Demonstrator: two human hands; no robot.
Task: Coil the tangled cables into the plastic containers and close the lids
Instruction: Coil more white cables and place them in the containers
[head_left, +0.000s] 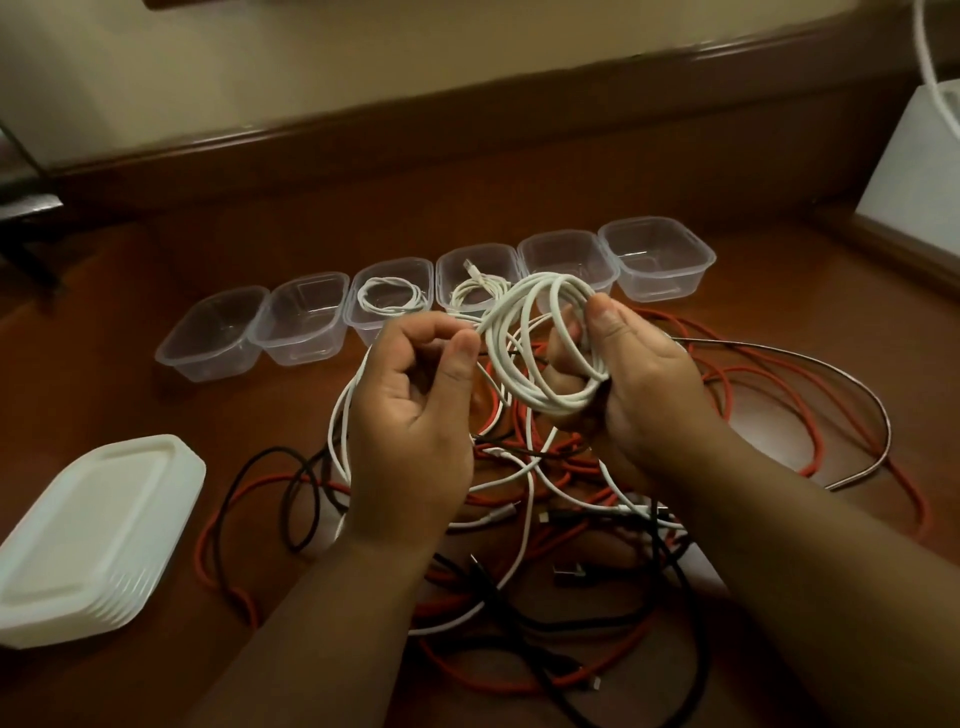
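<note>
Mid-coil here: right hand grips the white cable coil, left hand pinches its loose tail, so next is winding the rest and dropping it into an empty container.

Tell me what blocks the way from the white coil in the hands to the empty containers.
Nothing visible: the white coil, held by the right hand, hangs above the open, lidless containers; its tail runs through the left hand.
</note>
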